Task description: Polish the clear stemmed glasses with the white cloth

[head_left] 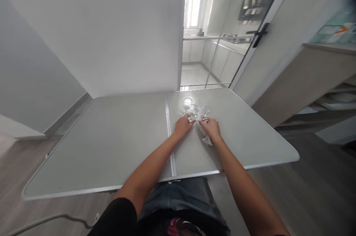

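Several clear stemmed glasses stand close together on the right half of the table, among them a rear glass (187,102), a middle glass (192,108) and a right glass (206,110). My left hand (183,126) is closed at the lower part of the middle glass, thumb and fingers round it. Just to its right, my right hand (211,128) is closed, fingertips beside the right glass's lower part. A crumpled pale cloth (207,140) hangs out below the right palm. Transparent, overlapping glass makes the exact contact hard to see.
The pale folding table (130,132) has a metal seam (168,117) down its middle and a metal rim. A wall rises behind it. A glass door with a black handle (260,34) is at the back right, and a shelf unit (306,73) stands at the right.
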Action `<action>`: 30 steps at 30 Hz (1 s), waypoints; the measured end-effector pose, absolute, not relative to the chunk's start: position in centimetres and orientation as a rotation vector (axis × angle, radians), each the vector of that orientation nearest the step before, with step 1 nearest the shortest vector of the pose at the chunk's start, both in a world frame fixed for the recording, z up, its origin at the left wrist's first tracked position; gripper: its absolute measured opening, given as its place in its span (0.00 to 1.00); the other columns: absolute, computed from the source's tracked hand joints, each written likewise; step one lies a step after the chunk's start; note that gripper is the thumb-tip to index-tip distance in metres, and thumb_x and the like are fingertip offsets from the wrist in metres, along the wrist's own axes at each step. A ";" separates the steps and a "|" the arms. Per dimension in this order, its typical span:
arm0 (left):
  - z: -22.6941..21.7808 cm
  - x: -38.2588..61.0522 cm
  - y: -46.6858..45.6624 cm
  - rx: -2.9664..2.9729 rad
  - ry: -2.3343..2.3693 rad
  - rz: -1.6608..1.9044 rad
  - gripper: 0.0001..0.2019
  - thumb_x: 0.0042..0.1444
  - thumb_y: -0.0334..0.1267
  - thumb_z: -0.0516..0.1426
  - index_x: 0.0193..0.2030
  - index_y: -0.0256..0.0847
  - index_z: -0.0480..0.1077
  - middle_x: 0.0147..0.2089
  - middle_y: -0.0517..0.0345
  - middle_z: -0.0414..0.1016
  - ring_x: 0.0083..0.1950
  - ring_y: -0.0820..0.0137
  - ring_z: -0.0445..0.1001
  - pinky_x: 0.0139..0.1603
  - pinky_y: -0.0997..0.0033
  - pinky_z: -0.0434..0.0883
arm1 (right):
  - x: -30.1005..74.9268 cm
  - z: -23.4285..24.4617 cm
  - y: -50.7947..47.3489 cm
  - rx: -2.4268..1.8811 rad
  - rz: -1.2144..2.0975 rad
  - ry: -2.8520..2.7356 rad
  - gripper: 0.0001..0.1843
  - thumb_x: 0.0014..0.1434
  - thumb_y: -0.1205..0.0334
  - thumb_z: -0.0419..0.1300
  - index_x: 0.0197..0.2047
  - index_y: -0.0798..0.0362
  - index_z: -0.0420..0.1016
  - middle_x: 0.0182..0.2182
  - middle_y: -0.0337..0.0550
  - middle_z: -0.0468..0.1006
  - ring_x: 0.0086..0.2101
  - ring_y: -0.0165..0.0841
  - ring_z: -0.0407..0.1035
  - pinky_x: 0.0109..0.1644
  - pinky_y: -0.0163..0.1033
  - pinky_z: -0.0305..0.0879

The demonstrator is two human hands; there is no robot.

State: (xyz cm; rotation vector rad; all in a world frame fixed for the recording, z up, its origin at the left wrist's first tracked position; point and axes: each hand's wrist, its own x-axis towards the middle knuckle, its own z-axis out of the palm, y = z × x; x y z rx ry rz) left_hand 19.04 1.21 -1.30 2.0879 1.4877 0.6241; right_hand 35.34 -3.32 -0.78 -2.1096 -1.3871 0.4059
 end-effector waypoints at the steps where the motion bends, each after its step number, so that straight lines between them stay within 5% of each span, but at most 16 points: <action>1: -1.3 19.3 1.3 2.097 1.463 0.639 0.20 0.63 0.50 0.59 0.56 0.40 0.72 0.39 0.48 0.81 0.45 0.58 0.79 0.43 0.66 0.67 | 35.4 -1.0 -3.2 -2.086 0.380 -1.394 0.19 0.58 0.51 0.60 0.45 0.53 0.84 0.43 0.54 0.85 0.46 0.45 0.78 0.46 0.38 0.68; 7: -0.5 19.5 0.3 2.079 1.409 0.735 0.15 0.68 0.46 0.54 0.46 0.39 0.77 0.43 0.41 0.81 0.45 0.57 0.79 0.44 0.62 0.69 | 36.0 -2.3 -3.3 -2.062 0.295 -1.474 0.21 0.62 0.51 0.56 0.45 0.55 0.85 0.41 0.58 0.85 0.46 0.48 0.78 0.49 0.42 0.68; 14: 3.0 9.9 -1.8 2.069 1.525 0.982 0.16 0.69 0.48 0.52 0.48 0.42 0.77 0.41 0.47 0.81 0.43 0.61 0.78 0.45 0.65 0.69 | 33.6 -0.3 -4.9 -1.933 0.091 -1.366 0.27 0.62 0.46 0.55 0.46 0.59 0.85 0.44 0.62 0.84 0.46 0.52 0.78 0.52 0.47 0.68; 21: 2.7 -4.7 -0.4 1.915 2.050 0.865 0.14 0.70 0.42 0.52 0.51 0.39 0.76 0.43 0.46 0.82 0.46 0.60 0.79 0.46 0.67 0.68 | 20.1 1.5 -3.6 -1.438 0.664 -1.487 0.23 0.57 0.44 0.62 0.42 0.55 0.85 0.40 0.49 0.86 0.40 0.42 0.80 0.48 0.43 0.73; 30: -0.4 -11.7 -0.8 1.779 2.189 0.947 0.13 0.69 0.40 0.53 0.48 0.38 0.76 0.42 0.45 0.82 0.44 0.61 0.79 0.44 0.68 0.67 | 6.5 1.1 0.6 -1.418 0.858 -1.717 0.17 0.59 0.49 0.60 0.29 0.53 0.82 0.26 0.41 0.83 0.31 0.36 0.76 0.37 0.35 0.66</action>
